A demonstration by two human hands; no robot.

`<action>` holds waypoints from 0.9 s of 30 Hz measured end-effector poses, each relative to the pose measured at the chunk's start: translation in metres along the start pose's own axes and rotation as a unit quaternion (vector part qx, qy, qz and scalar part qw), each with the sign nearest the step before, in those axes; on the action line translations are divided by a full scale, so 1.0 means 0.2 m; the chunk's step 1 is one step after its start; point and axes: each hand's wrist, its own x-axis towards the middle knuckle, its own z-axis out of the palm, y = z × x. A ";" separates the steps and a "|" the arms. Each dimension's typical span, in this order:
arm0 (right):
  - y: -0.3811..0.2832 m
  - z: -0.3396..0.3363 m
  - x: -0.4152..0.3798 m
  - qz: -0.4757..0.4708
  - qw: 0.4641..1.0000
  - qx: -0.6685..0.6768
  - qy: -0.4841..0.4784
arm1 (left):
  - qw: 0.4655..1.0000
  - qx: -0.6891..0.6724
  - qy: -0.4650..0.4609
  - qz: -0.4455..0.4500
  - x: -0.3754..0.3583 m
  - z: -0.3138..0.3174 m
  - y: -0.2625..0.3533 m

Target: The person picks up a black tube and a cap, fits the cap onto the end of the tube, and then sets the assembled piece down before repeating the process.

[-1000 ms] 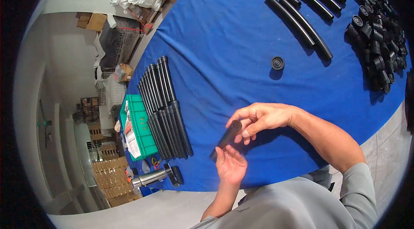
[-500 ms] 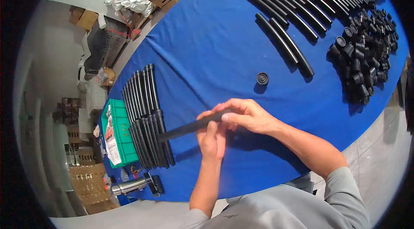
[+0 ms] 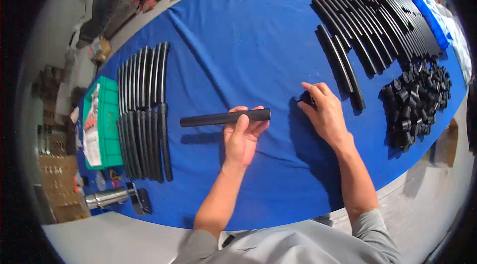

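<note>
My left hand (image 3: pixel 241 137) is wrapped round a short black tube (image 3: pixel 203 120), held almost level above the blue cloth. The tube's right end shows past my fingers and points toward my other hand. Over to the right, my right hand (image 3: pixel 325 115) closes its thumb and fingers round a round black cap (image 3: pixel 306 99) at the cloth. Most of that cap is hidden by the fingers.
Fitted black tubes (image 3: pixel 144 110) lie in two rows on the left, beside a green crate (image 3: pixel 111 125) and a steel tumbler (image 3: pixel 107 198). Loose black tubes (image 3: pixel 367 20) spread across the far right, with a heap of black caps (image 3: pixel 417 102) nearer me.
My right hand has left the tube and moved right to the single cap. The left hand keeps the tube, now more level. The whole view has shifted somewhat.
</note>
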 end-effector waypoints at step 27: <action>-0.18 0.18 -0.10 0.007 0.954 0.278 -0.115 | 1.000 -0.019 0.016 -0.018 -0.01 0.02 0.01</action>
